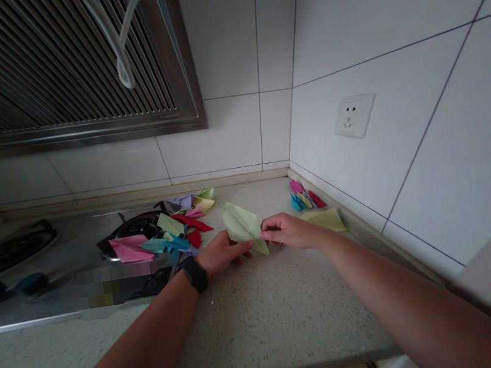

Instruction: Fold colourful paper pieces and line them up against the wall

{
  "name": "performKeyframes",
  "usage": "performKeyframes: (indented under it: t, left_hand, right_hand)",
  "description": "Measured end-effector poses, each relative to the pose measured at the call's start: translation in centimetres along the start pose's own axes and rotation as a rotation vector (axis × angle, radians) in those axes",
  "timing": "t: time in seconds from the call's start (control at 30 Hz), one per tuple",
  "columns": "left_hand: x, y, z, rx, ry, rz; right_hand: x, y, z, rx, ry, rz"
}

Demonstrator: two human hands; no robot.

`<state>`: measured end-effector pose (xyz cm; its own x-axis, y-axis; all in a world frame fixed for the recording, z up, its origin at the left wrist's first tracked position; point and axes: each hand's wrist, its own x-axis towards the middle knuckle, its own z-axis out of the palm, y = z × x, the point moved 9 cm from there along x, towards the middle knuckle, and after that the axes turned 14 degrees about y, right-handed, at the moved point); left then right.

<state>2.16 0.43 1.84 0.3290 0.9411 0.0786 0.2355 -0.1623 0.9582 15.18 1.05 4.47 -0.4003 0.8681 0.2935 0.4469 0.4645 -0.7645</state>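
Note:
A pale green sheet of folded paper (241, 221) with a crease down its middle is held just above the counter. My left hand (223, 254), with a dark watch on its wrist, pinches its lower left edge between thumb and fingers. On the other side, my right hand (287, 230) grips the paper's right edge with closed fingertips. Left of my left hand lies a heap of folded papers in several colours, including a pink one (131, 249) and a red one (192, 221). A flat yellow sheet (324, 219) lies beyond my right wrist.
A small pile of colourful folded papers (306, 197) sits by the right wall. The gas stove (68, 235) is at left, partly under the heap. Above it hangs the range hood (81, 131) with a white cable (122, 61). The speckled counter (266, 322) ends at a front edge.

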Motion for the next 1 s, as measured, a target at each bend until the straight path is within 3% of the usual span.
performKeyframes:
  t: [0.23, 0.47, 0.73, 1.0]
  left_hand:
    - [0.3, -0.2, 0.2, -0.104, -0.021, 0.015]
    - [0.1, -0.2, 0.1, -0.038, -0.011, 0.022]
    - [-0.5, 0.1, 0.7, 0.064, -0.086, 0.054]
    - [-0.5, 0.7, 0.8, 0.045, -0.076, 0.099]
  right_hand:
    - [-0.6, 0.7, 1.4, -0.047, -0.14, 0.02]
    - [-0.7, 1.4, 1.8, 0.171, -0.148, 0.176]
    - [-0.6, 0.7, 1.7, 0.34, -0.086, 0.228]
    - [-1.4, 0.6, 3.2, 0.213, -0.218, 0.233]
